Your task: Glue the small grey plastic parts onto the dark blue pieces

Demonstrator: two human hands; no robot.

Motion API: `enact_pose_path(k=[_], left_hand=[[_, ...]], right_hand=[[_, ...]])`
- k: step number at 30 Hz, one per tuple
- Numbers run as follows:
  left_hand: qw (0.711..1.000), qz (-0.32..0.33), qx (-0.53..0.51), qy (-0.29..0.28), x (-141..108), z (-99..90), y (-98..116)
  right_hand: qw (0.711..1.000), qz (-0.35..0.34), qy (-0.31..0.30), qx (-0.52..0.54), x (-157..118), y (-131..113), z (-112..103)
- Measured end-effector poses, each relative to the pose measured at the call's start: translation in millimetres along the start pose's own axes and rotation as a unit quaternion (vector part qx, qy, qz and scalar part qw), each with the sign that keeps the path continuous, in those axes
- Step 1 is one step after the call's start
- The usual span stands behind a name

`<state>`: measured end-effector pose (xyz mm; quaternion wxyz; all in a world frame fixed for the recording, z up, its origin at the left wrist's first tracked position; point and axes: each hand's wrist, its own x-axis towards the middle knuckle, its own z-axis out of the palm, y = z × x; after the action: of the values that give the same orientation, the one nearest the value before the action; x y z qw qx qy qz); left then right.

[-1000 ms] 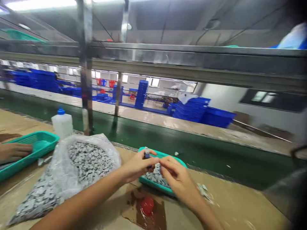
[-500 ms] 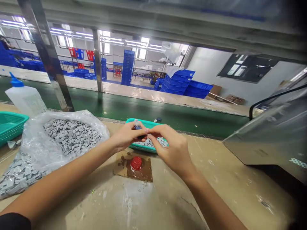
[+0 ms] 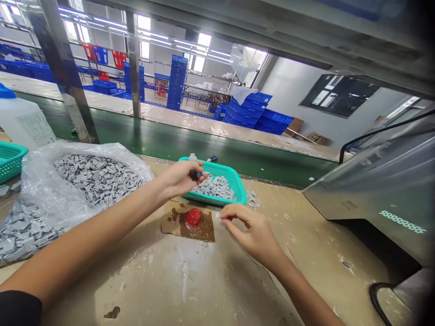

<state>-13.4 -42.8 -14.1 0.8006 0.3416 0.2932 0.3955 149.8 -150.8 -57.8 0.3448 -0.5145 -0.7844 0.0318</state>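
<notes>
My left hand (image 3: 179, 177) pinches a small dark part with a white tip (image 3: 194, 168) over the near-left edge of the green tray (image 3: 238, 192), while my right hand (image 3: 249, 228), fingers curled narrow, hovers just in front of that tray beside the red cap (image 3: 192, 217)

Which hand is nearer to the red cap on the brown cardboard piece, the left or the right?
Right. The right hand is just beside the red cap, fingertips at the cardboard's edge. The left hand is farther back, over the green tray, holding a small bottle.
</notes>
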Motion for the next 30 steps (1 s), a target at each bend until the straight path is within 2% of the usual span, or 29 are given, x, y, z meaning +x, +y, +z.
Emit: enact_pose_path(k=[3, 5, 9, 14, 19, 22, 27, 30], left_hand=[[0.999, 0.007, -0.025, 0.036, 0.9, -2.6, 8.3], [0.999, 0.003, -0.037, 0.03, -0.5, -3.3, 8.8], [0.999, -0.006, -0.036, -0.034, -3.5, -5.8, 3.0], [0.989, -0.003, 0.068, -0.128, 3.9, -11.2, 0.4], [0.987, 0.088, 0.097, -0.094, 11.6, -11.2, 5.7], [0.982, 0.114, 0.107, -0.108, 6.7, -18.8, 6.8], [0.984, 0.072, 0.148, -0.071, -3.0, -43.0, 2.2], [0.985, 0.061, 0.139, -0.082, -4.3, -48.4, 0.7]], right_hand=[[0.999, 0.019, -0.042, 0.004, -17.4, 14.1, 14.2], [0.998, 0.015, -0.055, -0.002, -22.9, 18.7, 20.5], [0.998, -0.03, -0.051, -0.026, -22.9, 21.6, 26.8], [0.997, -0.06, -0.021, -0.047, -20.0, 26.3, 31.9], [0.997, -0.058, -0.02, -0.036, -21.4, 26.6, 31.9], [0.997, -0.063, -0.019, -0.044, -22.4, 25.4, 32.1], [0.995, -0.081, 0.003, -0.066, -23.3, 24.7, 35.0], [0.995, -0.073, 0.001, -0.063, -26.4, 22.9, 35.4]])
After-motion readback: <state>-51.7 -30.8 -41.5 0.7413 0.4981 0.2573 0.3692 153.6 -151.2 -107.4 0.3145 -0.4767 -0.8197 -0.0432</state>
